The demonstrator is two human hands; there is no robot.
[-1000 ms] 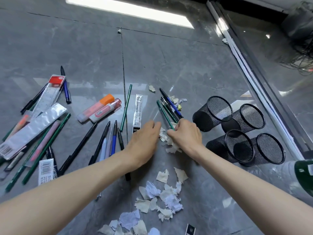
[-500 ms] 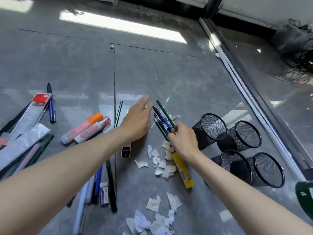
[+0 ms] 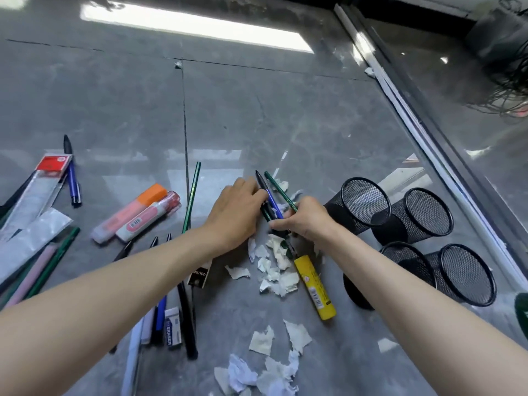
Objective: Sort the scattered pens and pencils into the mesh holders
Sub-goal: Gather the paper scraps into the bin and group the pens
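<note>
My right hand [image 3: 304, 221] grips a bundle of pens and pencils [image 3: 271, 200] by its lower end: a blue pen, a green pencil and dark ones, tips pointing away from me. My left hand [image 3: 237, 210] curls its fingers against the bundle's left side. Four black mesh holders lie on their sides to the right, mouths toward me: two at the back [image 3: 365, 204] [image 3: 428, 212] and two nearer [image 3: 405, 261] [image 3: 465, 275]. More pens [image 3: 185, 310] lie under my left forearm. A loose green pencil [image 3: 193, 195] and a blue pen [image 3: 71, 178] lie further left.
Torn paper scraps [image 3: 274, 267] litter the grey tiled floor below my hands. A yellow tube [image 3: 314, 287], an orange highlighter [image 3: 131, 212], a pink correction pen [image 3: 151, 217], an eraser [image 3: 173, 327] and ruler packets [image 3: 40, 181] lie around. A window track [image 3: 400, 104] borders the right.
My right hand gathered the pens off the floor into a bundle. My left hand, stretched flat half a second ago, has closed in against the bundle's left side.
</note>
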